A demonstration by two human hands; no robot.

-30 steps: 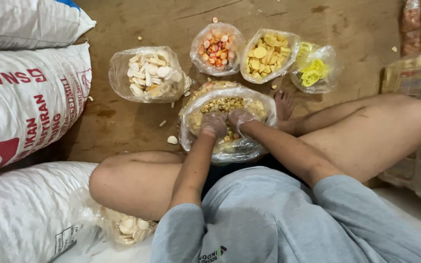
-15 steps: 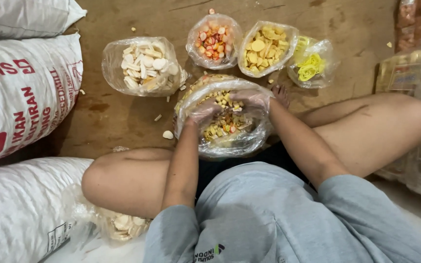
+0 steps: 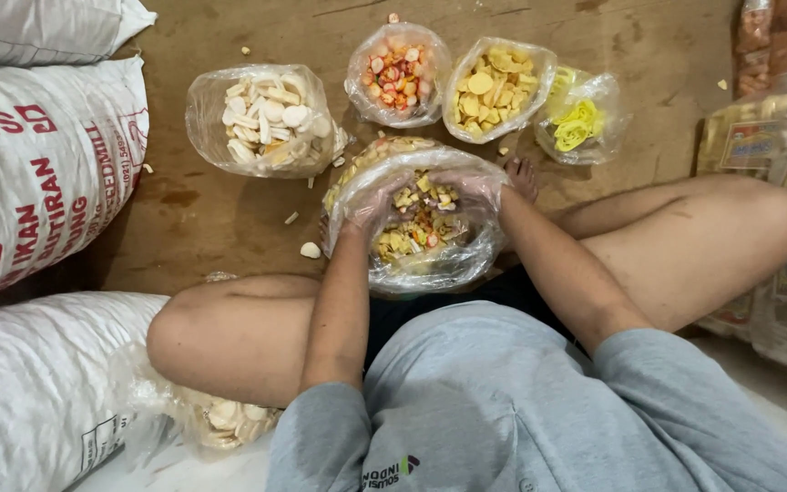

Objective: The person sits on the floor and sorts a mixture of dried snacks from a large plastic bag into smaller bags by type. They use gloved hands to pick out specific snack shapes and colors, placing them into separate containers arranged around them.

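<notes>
I sit cross-legged on a brown floor with a clear plastic bag (image 3: 430,269) of mixed yellow, white and red crackers between my legs. Both hands wear thin clear gloves and are inside the bag's mouth. My left hand (image 3: 371,202) holds the bag's left side near the rim. My right hand (image 3: 471,189) holds its right side, fingers curled over the crackers. Whether each hand grips plastic or crackers is hard to tell.
Open bags stand beyond: white crackers (image 3: 266,118), red-and-white pieces (image 3: 396,73), yellow discs (image 3: 494,84), bright yellow curls (image 3: 577,123). Large white sacks (image 3: 38,164) lie at left, packaged goods (image 3: 781,155) at right. A bag of white crackers (image 3: 216,417) sits under my left knee.
My hands have moved apart from the middle of the bag to its two sides, spreading its mouth and exposing the mixed crackers.
</notes>
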